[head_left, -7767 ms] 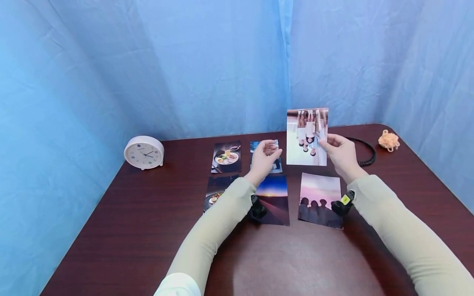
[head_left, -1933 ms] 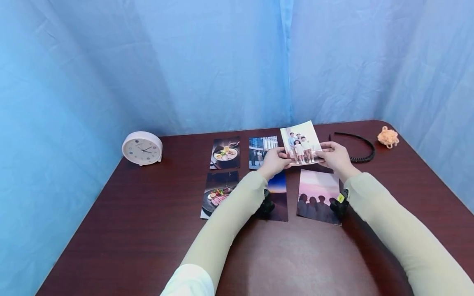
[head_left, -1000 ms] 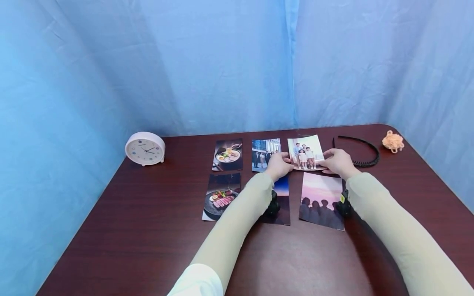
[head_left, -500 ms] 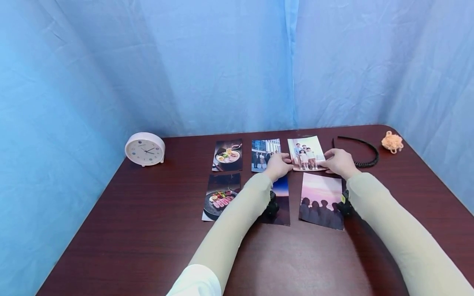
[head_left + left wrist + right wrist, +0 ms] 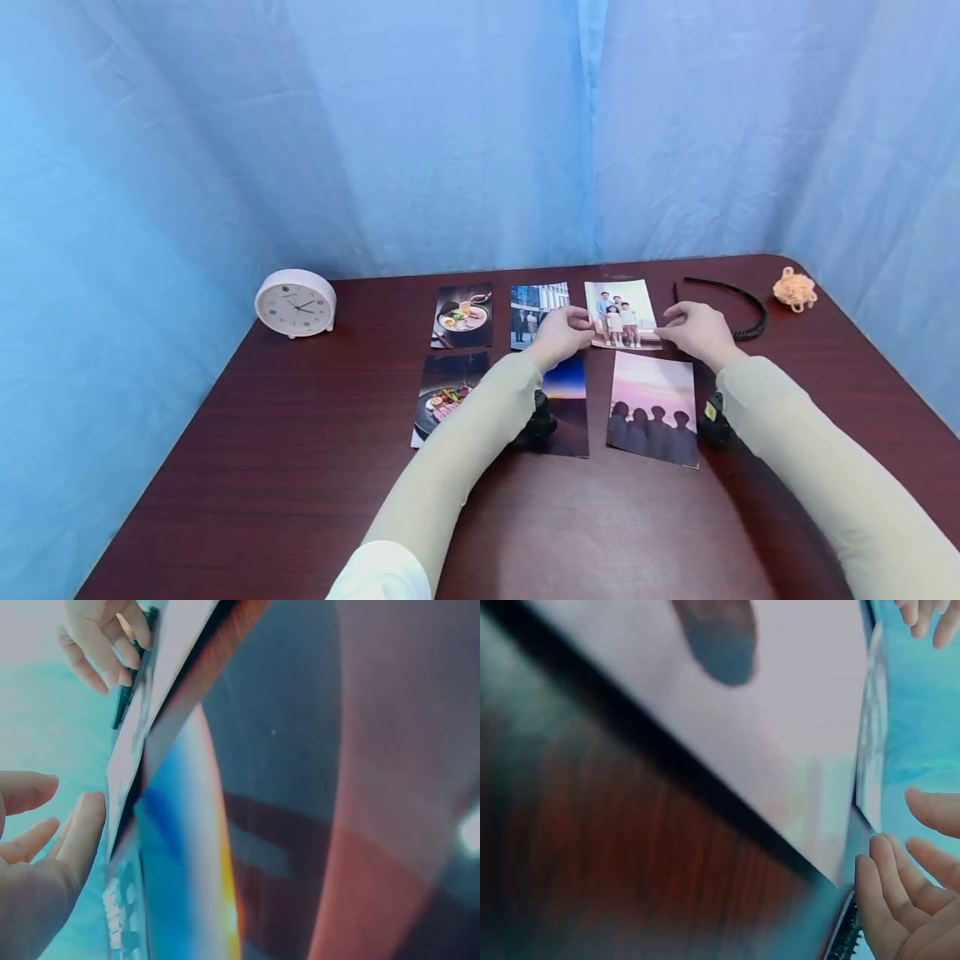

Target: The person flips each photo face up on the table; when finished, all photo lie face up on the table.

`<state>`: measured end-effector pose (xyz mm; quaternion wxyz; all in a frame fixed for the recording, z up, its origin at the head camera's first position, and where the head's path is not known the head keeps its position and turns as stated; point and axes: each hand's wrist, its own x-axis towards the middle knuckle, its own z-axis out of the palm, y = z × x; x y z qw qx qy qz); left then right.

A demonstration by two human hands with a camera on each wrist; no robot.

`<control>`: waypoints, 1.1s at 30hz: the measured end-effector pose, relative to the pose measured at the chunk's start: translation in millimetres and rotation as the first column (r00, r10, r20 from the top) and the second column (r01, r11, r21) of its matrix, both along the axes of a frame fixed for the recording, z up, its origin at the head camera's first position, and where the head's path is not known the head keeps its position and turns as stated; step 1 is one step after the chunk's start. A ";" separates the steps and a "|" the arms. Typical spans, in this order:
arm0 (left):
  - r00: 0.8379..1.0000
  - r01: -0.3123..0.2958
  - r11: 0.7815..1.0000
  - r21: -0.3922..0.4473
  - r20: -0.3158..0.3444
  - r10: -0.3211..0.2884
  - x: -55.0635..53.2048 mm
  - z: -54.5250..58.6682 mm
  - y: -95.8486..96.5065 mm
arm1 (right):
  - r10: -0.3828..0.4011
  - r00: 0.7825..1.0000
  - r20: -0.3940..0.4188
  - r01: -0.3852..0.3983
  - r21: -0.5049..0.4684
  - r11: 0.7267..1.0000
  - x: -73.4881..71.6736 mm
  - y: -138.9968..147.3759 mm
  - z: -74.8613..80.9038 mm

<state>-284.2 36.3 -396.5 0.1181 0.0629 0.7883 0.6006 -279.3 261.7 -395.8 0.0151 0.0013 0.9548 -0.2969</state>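
A family photo point(image 5: 619, 310) lies flat in the back row, its picture upright to the wearer. Beside its left lower corner is my left hand point(image 5: 560, 337), fingers loosely bent and holding nothing; the left wrist view shows the thumb and fingers spread apart point(image 5: 45, 877). My right hand point(image 5: 701, 333) is at the photo's right lower edge, and in the right wrist view its thumb and fingers stand apart. Left of the family photo is an office-group photo point(image 5: 522, 312), partly covered by my left hand. In front lie a sunset road photo point(image 5: 568, 417) and a silhouettes photo point(image 5: 652, 408).
A ramen photo point(image 5: 462, 317) and a steak photo point(image 5: 448, 392), the latter partly behind my left sleeve, form the left column. A white clock point(image 5: 296, 304) stands at the back left. Toward the back right are a black headband point(image 5: 761, 321) and a peach-coloured knotted yarn-like bundle point(image 5: 795, 289).
The family photo, earlier held upside down in the air, was turned upright and laid on the table. Both hands have since let go, the right one drawing slightly away to the right.
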 end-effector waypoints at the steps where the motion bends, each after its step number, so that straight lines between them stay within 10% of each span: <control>1: 1.000 0.015 1.000 0.021 0.001 -0.015 0.8 1.3 -2.0 | 0.003 1.000 -0.008 -0.003 -0.005 1.000 2.0 2.2 0.7; 18: 0.996 0.080 0.989 0.121 -0.042 -0.075 20.0 22.1 -52.9 | 0.154 0.983 0.103 -0.162 0.076 0.984 37.2 23.8 8.1; 33: 0.995 0.037 0.992 0.120 -0.092 -0.026 47.1 25.7 -112.5 | 0.261 0.965 0.039 -0.264 0.109 0.958 37.4 9.6 -0.5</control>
